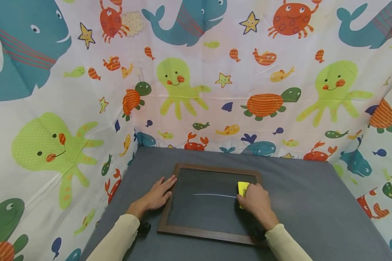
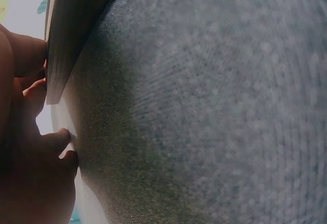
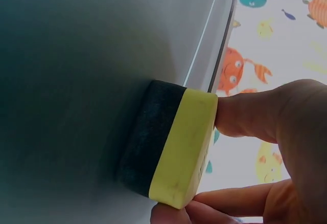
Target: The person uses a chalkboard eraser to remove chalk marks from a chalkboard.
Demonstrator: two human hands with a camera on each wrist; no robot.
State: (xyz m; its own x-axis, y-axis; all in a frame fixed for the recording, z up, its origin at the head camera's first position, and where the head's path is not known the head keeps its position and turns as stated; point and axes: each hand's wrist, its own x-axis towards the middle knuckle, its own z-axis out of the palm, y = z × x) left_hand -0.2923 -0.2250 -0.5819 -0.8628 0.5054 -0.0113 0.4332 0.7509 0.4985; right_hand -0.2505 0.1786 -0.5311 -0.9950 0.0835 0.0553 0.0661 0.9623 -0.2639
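Observation:
A wood-framed chalkboard (image 1: 202,214) lies on the grey cloth. A thin white line (image 1: 212,195) runs across its dark surface and meets a yellow and black board eraser (image 3: 186,147) at its right end. My right hand (image 1: 256,203) pinches the eraser between thumb and fingers, its black side against the board, as the right wrist view shows. At the left side of the frame (image 1: 164,214), my left hand (image 1: 156,194) rests with fingers extended, fingertips touching the wood. In the left wrist view that hand (image 2: 36,157) is partly in shadow beside the frame's edge.
Grey cloth (image 1: 300,203) covers the table around the board. A curtain (image 1: 196,137) printed with sea animals hangs behind and along both sides. A dark band (image 1: 143,229) sits at the left wrist, by the cream sleeve (image 1: 117,235).

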